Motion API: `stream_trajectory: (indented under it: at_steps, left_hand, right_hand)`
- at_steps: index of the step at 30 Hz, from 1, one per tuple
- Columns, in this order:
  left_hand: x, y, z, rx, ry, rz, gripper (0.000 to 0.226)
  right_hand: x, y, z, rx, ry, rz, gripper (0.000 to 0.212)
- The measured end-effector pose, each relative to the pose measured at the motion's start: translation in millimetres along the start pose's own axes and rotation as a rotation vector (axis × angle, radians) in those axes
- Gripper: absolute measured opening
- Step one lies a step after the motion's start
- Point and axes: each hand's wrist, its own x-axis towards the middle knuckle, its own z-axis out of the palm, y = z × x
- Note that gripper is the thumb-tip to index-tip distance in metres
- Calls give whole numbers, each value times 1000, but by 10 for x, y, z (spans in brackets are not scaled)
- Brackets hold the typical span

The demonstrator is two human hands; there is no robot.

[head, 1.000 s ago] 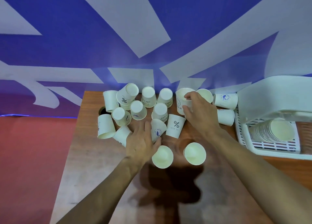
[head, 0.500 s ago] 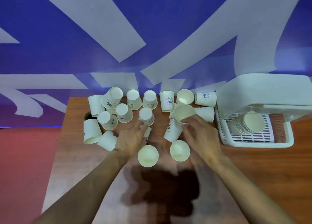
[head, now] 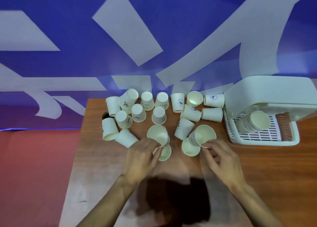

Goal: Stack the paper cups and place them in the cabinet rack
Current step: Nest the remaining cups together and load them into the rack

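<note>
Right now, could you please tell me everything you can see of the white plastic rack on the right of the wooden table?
The white plastic rack stands on the right side of the brown wooden table. It has a slotted floor, a raised rim and a smooth hood over the back. A stack of nested paper cups lies tilted inside.
</note>
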Motion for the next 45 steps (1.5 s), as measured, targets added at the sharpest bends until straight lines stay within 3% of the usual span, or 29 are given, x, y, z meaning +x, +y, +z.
stream_trajectory:
  at_steps: [8,14,18,26,30,35,38,41,43,45]
  left_hand:
    - [-165,-46,104,85,-183,136,17]
    - [-263,-120,391,125,-452,69,18]
    - [-298,-160,504,79,-563,-68,15]
    - [-355,-119,582,61,-511,-128,9]
    - [-334,-125,609,90,-541,-132,22]
    - [-394,-174,616,135,-580,-43,29]
    - [-429,-269,509,39,-418,-10,32]
    - [-347,-395,319,59,-199,-189,25]
    - [-242,-544,240,90,-96,-468,25]
    - [-158,-726,232,60,-85,-721,40]
  right_hand:
    - [-67,-26,120,-89,-2,-111,9]
    - [-111,130,364,-150,-121,-101,11]
    - [-108,293,560,-216,-308,42,12]
    - [-67,320,684,-103,-343,148,13]
    - [-44,307,667,-72,-380,173,15]
    - [-62,128,640,-198,-530,77,23]
    - [-15,16,529,-202,-365,60,28]
    - [225,12,410,-100,-206,60,10]
    - [490,86,392,-99,-205,126,13]
    - [743,203,444,-154,-247,206,23]
